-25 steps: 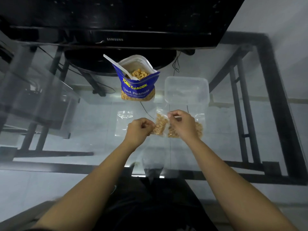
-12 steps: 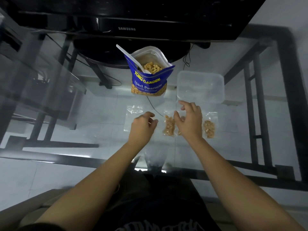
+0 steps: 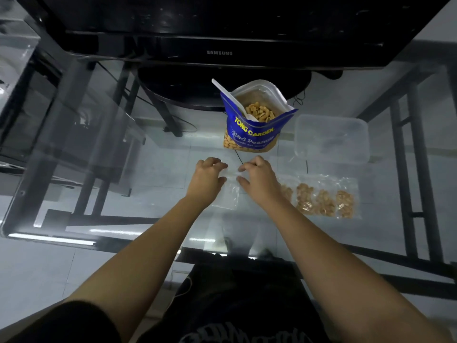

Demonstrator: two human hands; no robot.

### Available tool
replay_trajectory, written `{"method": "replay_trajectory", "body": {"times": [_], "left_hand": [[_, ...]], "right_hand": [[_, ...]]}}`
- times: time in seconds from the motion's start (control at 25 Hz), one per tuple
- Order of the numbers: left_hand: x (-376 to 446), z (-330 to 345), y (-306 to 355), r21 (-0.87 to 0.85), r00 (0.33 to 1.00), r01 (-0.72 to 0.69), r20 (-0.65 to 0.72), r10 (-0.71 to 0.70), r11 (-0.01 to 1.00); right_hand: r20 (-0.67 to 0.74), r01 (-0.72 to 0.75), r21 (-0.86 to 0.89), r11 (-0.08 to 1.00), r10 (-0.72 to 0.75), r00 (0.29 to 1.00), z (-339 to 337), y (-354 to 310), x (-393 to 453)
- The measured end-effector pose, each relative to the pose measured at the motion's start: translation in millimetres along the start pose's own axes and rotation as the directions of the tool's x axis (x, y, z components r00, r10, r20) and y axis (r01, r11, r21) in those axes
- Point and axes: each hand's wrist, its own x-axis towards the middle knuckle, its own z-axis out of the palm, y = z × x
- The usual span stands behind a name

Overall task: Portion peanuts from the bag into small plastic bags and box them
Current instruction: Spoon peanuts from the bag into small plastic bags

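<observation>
Both hands, left hand (image 3: 207, 178) and right hand (image 3: 258, 179), pinch the empty clear plastic bag (image 3: 228, 191) at frame centre; the slippery film may slip free, and a stray nudge could tip the open blue peanut bag (image 3: 252, 134) standing just above.

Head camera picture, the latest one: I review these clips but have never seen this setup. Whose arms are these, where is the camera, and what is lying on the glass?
There is no machine here. A person wears a wide-angle camera on the head, looking down along their own bare arms at a glass table. The left hand and right hand meet over an empty clear small bag; their fingers seem to pinch its top edge, though the clear plastic makes this hard to confirm. Behind them stands an open blue peanut bag with a white spoon stuck in it. To the right lie filled small bags of peanuts, side by side. Beyond those sits a clear plastic box, apparently empty. A black monitor stands at the back.
</observation>
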Motion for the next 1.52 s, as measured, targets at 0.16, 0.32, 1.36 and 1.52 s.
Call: {"method": "replay_trajectory", "body": {"times": [0.16,0.32,1.36,1.52], "left_hand": [[-4,-15,5,-0.162,0.998,-0.039,-0.049,0.031,0.986],[-9,-62,25,-0.717,0.99,0.144,0.096,-0.108,0.682],[17,-155,110,-0.742,0.992,-0.058,-0.12,-0.047,0.668],[20,-155,113,-0.717,0.988,-0.091,-0.154,-0.03,0.691]], "right_hand": [[-0.024,-0.062,0.309,0.949,0.073,0.997,-3,-4,-10],[0.051,-0.189,0.765,0.616,0.234,0.971,-40,-20,-24],[-0.19,0.147,0.726,0.671,-0.009,0.982,-199,-13,-51],[-0.15,0.124,0.746,0.654,-0.017,0.989,-202,-6,-42]]}}
